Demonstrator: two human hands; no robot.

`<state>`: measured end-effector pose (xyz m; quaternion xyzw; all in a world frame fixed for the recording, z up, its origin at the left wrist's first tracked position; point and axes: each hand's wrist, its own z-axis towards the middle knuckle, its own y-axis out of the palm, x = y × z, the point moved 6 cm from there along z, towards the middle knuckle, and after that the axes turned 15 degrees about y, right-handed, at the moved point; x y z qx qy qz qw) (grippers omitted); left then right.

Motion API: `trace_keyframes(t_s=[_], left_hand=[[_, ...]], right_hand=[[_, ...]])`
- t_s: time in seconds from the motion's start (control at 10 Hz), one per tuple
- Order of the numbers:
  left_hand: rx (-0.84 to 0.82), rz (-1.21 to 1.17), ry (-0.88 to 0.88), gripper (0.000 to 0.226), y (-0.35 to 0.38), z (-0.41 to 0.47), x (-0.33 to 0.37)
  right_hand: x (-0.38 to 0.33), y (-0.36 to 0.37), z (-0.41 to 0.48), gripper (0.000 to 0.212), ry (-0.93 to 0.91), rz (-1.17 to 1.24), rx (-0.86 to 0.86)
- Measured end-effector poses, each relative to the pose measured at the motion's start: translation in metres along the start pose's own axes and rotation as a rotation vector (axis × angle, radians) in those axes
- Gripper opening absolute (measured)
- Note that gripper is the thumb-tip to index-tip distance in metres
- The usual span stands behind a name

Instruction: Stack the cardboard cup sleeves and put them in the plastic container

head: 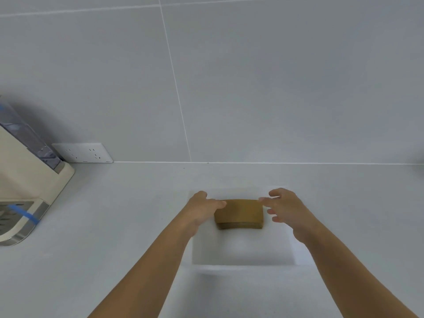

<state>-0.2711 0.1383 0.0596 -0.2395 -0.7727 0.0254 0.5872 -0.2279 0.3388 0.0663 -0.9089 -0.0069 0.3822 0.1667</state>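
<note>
A stack of brown cardboard cup sleeves [238, 213] lies flat inside a translucent plastic container [243, 255], toward its far end, with the layered edges of the stack facing the camera. The top sleeve shows its curved, arched outline, and the pile looks neatly squared.

The left hand [202, 211] is at the stack's left end, its fingers reaching over the far left corner and touching the top sleeve. The right hand [286, 208] is at the right end, with its upper fingertips on the far right corner and the lower fingers spread and apart from the cardboard. Neither grip is clenched: both hands are loosely spread, fingertips resting on the corners, though the view is too soft to be sure whether they pinch the stack or only touch it.

The container is pale and nearly the same colour as the light grey bench [114, 260] it sits on, so its walls are faint; its near rim shows as a lighter line between the two forearms. Both bare forearms come up from the bottom edge.

At the far left of the bench stands a cream-coloured appliance [25, 180] with a clear tank and strips of blue tape. Behind it, a white wall socket [83, 153] is set low in the grey tiled wall [275, 76].
</note>
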Motion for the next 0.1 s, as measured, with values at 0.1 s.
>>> trace_keyframes(t_s=[0.1], left_hand=[[0.056, 0.012, 0.088, 0.069, -0.0179, -0.0121, 0.0242]], right_hand=[[-0.0153, -0.0236, -0.0209, 0.035, -0.08, 0.004, 0.025]])
